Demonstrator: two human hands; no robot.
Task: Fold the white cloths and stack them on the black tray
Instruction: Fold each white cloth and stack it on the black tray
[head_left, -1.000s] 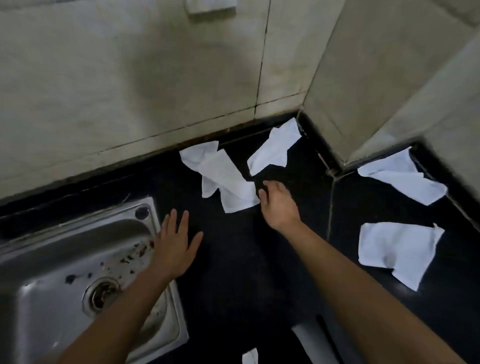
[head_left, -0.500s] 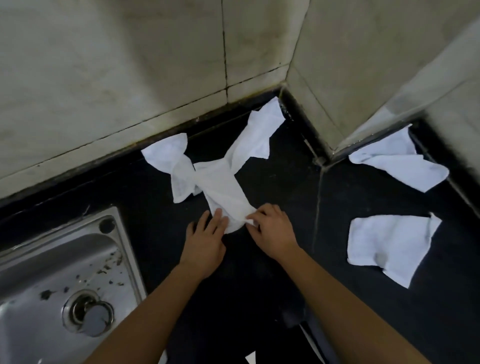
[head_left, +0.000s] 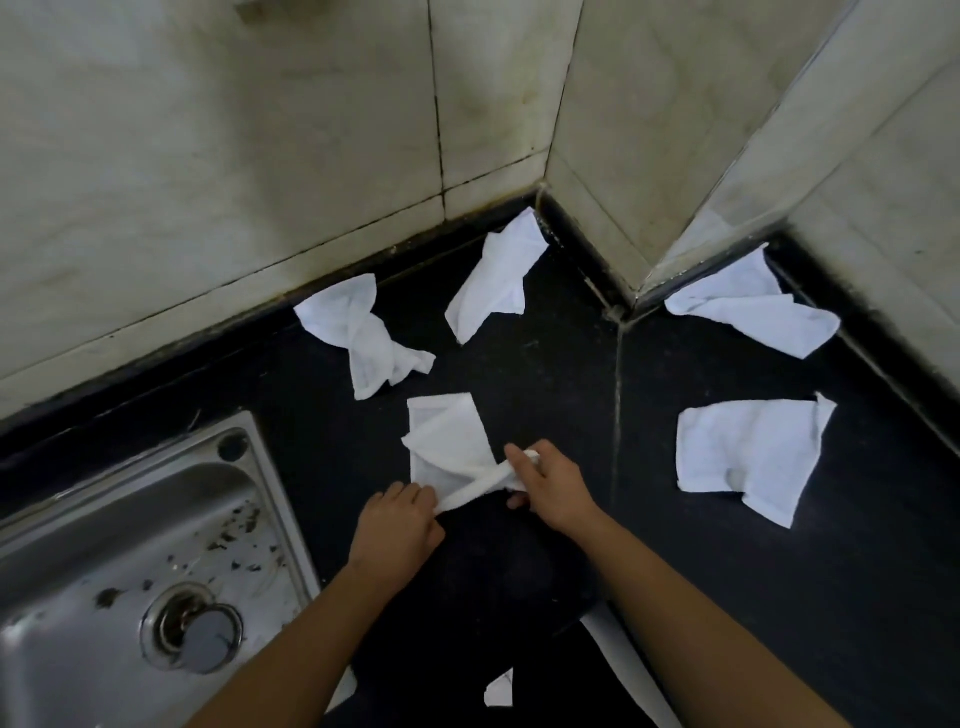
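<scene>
Both hands hold one white cloth (head_left: 447, 447) on the black counter (head_left: 545, 395). My left hand (head_left: 397, 530) pinches its near corner, and my right hand (head_left: 550, 486) grips its right end, which is bunched into a twisted strip. Four more crumpled white cloths lie around: one cloth at the back left (head_left: 358, 332), one in the corner (head_left: 498, 280), one at the far right by the wall (head_left: 753, 312) and one at the right (head_left: 753, 452). A dark round shape near my wrists (head_left: 519, 582) may be the black tray; it blends into the counter.
A steel sink (head_left: 130, 545) with a drain and dirt specks fills the lower left. Tiled walls (head_left: 260, 156) close off the back and right, forming a jutting corner. A small white scrap (head_left: 500, 688) and a pale strip (head_left: 618, 660) show at the bottom edge.
The cloth was pulled toward me, away from the two cloths at the back that it lay against. My left hand moved from the sink rim to the cloth and now pinches it.
</scene>
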